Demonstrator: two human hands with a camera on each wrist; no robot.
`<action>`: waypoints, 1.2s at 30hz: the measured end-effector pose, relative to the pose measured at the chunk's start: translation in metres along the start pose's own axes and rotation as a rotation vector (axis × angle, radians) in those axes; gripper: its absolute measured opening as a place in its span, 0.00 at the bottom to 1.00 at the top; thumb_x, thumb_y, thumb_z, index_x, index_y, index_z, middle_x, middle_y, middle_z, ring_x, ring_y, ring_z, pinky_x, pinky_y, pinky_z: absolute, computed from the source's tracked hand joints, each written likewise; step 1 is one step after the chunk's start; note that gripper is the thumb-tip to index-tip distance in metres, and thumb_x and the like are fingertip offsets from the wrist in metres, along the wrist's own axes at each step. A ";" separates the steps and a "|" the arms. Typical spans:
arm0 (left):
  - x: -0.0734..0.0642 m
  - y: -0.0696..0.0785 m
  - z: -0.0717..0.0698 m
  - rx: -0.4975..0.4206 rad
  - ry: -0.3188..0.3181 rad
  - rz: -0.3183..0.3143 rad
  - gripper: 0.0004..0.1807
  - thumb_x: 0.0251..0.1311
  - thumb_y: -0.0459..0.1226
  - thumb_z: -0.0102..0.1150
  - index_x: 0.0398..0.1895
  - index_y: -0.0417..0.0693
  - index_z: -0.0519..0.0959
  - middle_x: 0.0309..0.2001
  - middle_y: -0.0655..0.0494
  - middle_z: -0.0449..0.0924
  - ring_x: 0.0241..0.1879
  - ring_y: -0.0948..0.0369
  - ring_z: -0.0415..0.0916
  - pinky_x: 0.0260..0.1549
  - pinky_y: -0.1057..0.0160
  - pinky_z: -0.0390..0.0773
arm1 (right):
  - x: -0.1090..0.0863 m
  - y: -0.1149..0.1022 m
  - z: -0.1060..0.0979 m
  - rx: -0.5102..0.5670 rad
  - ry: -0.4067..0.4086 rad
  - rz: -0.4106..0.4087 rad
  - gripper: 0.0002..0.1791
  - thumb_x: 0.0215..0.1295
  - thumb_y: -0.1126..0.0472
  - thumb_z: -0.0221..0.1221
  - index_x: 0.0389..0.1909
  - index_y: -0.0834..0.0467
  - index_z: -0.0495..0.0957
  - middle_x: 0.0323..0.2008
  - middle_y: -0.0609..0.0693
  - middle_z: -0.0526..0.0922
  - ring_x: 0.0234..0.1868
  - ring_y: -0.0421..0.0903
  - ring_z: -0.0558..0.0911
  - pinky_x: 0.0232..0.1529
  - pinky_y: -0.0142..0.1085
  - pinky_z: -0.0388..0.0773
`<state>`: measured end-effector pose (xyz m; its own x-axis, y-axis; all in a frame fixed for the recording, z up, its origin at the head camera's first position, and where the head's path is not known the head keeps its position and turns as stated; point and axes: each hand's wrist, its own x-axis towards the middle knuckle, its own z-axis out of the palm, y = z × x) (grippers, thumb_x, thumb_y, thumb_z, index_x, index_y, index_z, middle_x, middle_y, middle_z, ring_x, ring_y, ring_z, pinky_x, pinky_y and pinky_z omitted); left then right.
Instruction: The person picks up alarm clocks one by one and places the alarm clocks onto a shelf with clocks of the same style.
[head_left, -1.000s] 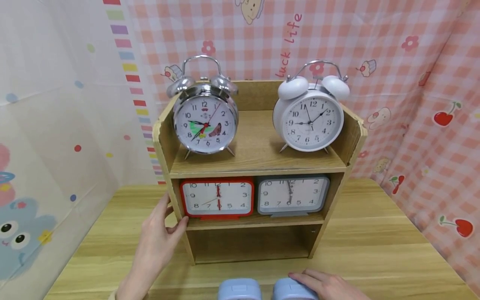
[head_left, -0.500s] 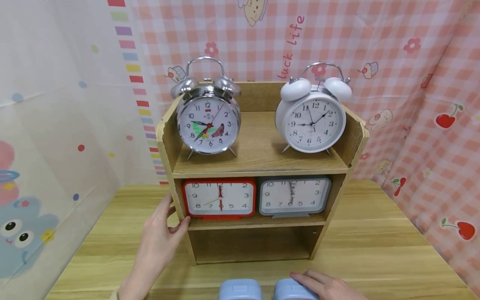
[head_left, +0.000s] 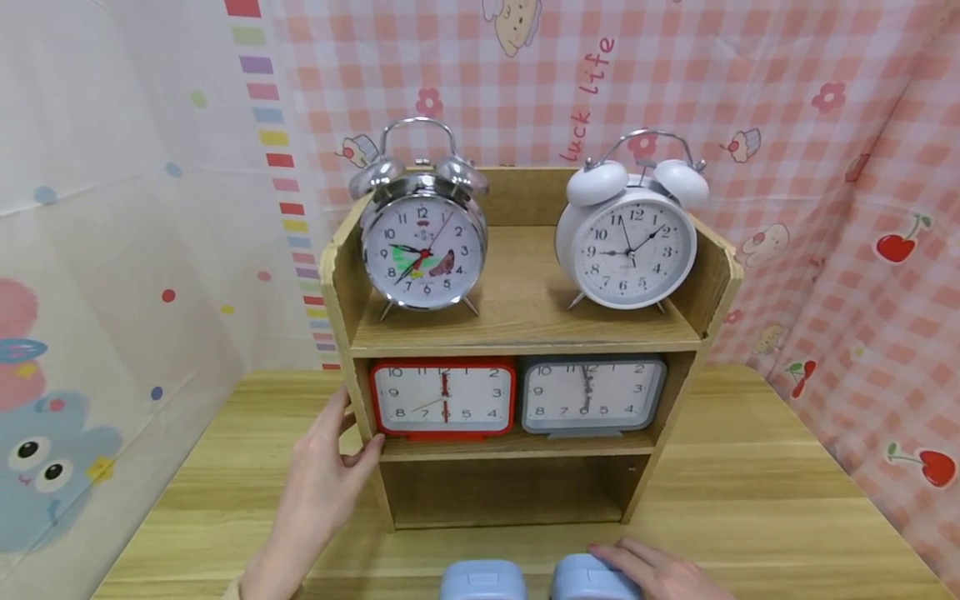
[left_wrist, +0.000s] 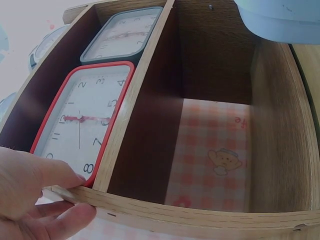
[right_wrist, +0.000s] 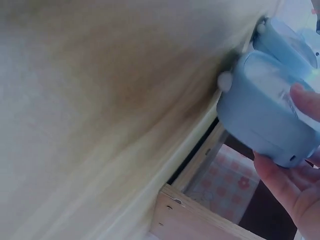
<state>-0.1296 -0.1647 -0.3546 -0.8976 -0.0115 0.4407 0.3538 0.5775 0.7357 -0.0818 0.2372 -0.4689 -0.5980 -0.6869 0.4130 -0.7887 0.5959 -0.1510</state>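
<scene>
My left hand (head_left: 318, 475) holds the left side panel of a small wooden shelf (head_left: 517, 292), thumb at the front edge beside a red rectangular clock (head_left: 401, 396) and other fingers outside. My right hand (head_left: 660, 571) grips a light blue clock (head_left: 596, 579) in front of the shelf, fingers on opposite sides in the right wrist view. That clock (right_wrist: 270, 115) is close over the table, a pale round foot showing beneath. A second light blue clock (head_left: 482, 581) stands to its left. A grey rectangular clock (head_left: 551, 396) is beside the red one on the middle shelf.
A silver twin-bell alarm clock (head_left: 423, 279) and a white twin-bell alarm clock (head_left: 633, 267) stand on the top shelf. The bottom compartment (left_wrist: 215, 50) is open at the back, with checked cloth behind. Patterned cloth (head_left: 795, 50) surrounds the wooden table (head_left: 750, 500).
The head view has shifted slightly, moving the shelf right and down. The right-hand blue clock has edged toward the shelf with my right hand. My left hand keeps its hold.
</scene>
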 end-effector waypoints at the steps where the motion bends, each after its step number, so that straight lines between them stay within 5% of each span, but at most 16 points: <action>1: 0.000 0.000 0.000 0.001 0.000 -0.001 0.36 0.63 0.22 0.64 0.74 0.42 0.67 0.70 0.32 0.74 0.62 0.29 0.79 0.36 0.67 0.90 | 0.001 -0.001 -0.002 0.008 -0.008 0.025 0.39 0.60 0.34 0.71 0.63 0.55 0.77 0.45 0.45 0.83 0.40 0.27 0.78 0.31 0.23 0.77; 6: -0.001 0.000 0.000 0.003 -0.001 -0.007 0.35 0.64 0.22 0.64 0.74 0.43 0.67 0.70 0.33 0.74 0.63 0.30 0.79 0.37 0.67 0.91 | 0.011 -0.012 -0.008 -0.019 0.038 0.112 0.35 0.61 0.39 0.73 0.64 0.52 0.77 0.45 0.42 0.82 0.38 0.25 0.76 0.29 0.23 0.75; 16: -0.001 0.000 0.000 -0.012 -0.009 -0.017 0.36 0.64 0.22 0.64 0.75 0.44 0.67 0.70 0.34 0.74 0.64 0.30 0.79 0.37 0.66 0.91 | 0.036 -0.020 -0.017 -0.067 0.094 0.113 0.33 0.64 0.45 0.73 0.66 0.52 0.76 0.48 0.41 0.83 0.40 0.30 0.79 0.33 0.26 0.81; 36: -0.002 0.000 0.000 -0.008 -0.004 -0.014 0.36 0.64 0.22 0.64 0.75 0.43 0.67 0.70 0.33 0.74 0.63 0.30 0.79 0.36 0.67 0.91 | 0.080 -0.032 0.003 -0.158 0.189 -0.017 0.27 0.75 0.44 0.62 0.67 0.54 0.76 0.53 0.44 0.84 0.46 0.38 0.85 0.40 0.31 0.86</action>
<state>-0.1280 -0.1645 -0.3555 -0.9035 -0.0160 0.4283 0.3434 0.5711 0.7456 -0.1044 0.1620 -0.4338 -0.5358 -0.6165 0.5770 -0.7577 0.6526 -0.0064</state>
